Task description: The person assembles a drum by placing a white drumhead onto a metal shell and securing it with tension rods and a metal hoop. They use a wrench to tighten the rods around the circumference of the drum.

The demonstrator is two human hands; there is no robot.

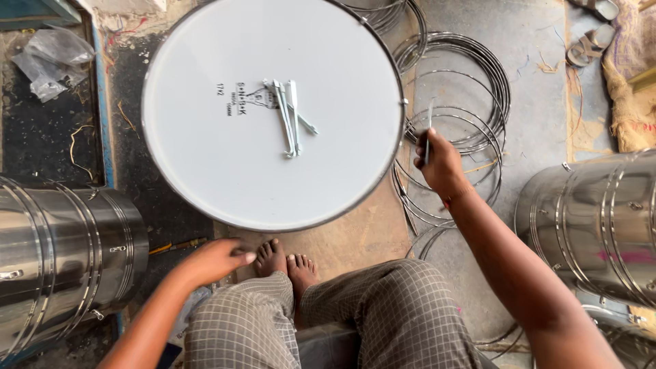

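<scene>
My right hand (441, 164) pinched on thin metal rod (428, 130) | rod stiff, light, slippery; grip mid-shaft | left hand (215, 261) loosely curled, empty, near drum (205, 137) rim

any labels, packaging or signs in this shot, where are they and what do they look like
Printed mark: on the white drumhead, left of the metal rods lying on it; small, dark, with a faint emblem.
Plastic bag: top left on the floor; crumpled, clear.
Sack: right edge; coarse, tan.
No signs or screens.
</scene>
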